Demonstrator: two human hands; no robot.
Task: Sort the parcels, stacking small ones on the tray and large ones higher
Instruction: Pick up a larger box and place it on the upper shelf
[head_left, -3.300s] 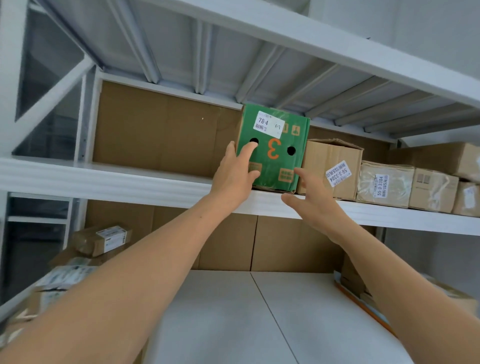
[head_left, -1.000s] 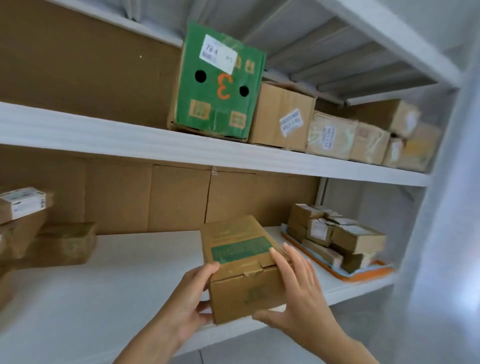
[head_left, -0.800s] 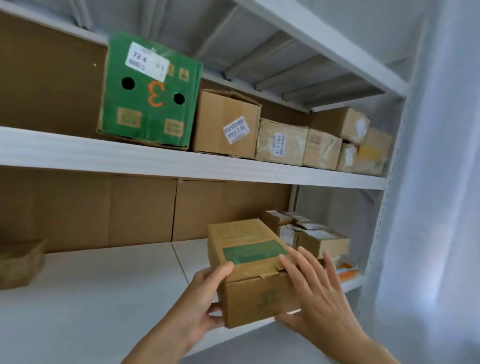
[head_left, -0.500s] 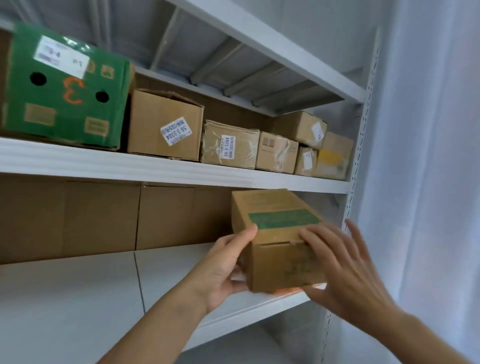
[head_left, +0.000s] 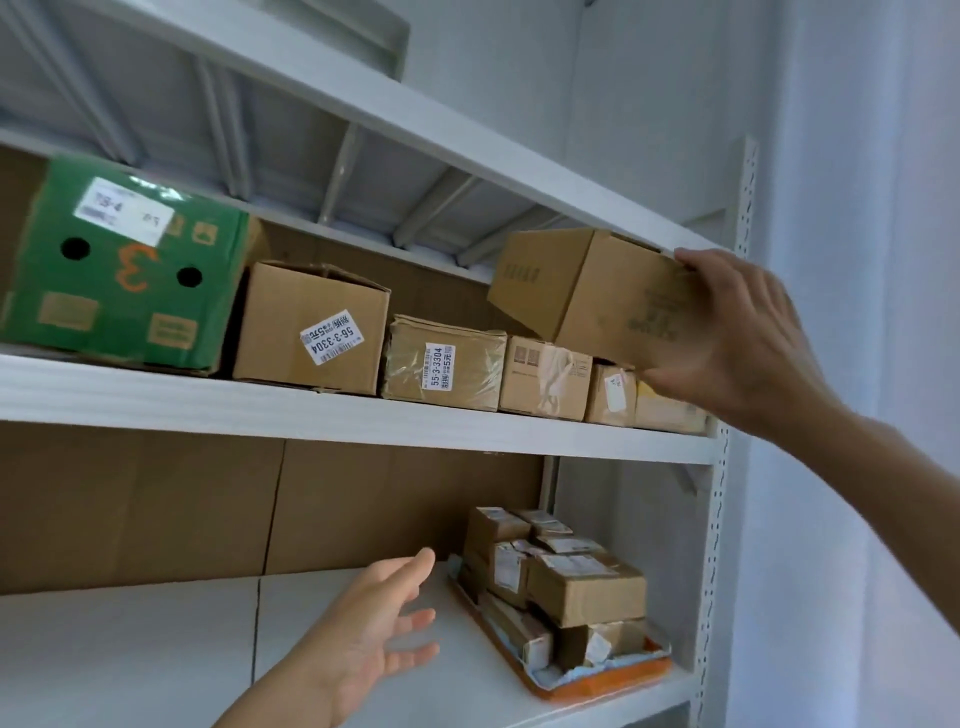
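Observation:
My right hand (head_left: 737, 338) grips a brown cardboard box (head_left: 582, 291) by its near end, tilted, on top of the smaller parcels at the right end of the upper shelf (head_left: 311, 410). My left hand (head_left: 374, 618) hovers open and empty over the lower shelf (head_left: 130, 660), fingers spread, left of the orange tray (head_left: 613, 680). The tray holds several small parcels (head_left: 582, 587) stacked in layers.
Along the upper shelf stand a green box marked 3 (head_left: 124, 275), a labelled brown box (head_left: 311, 327), a taped parcel (head_left: 441, 364) and smaller cartons (head_left: 545, 384). A perforated white upright (head_left: 727, 467) borders the rack on the right. Another shelf (head_left: 415, 114) runs close above the held box.
The brown box went from both hands at lower-shelf height up onto the parcels on the upper shelf. My left hand let go and dropped down. The view swung right.

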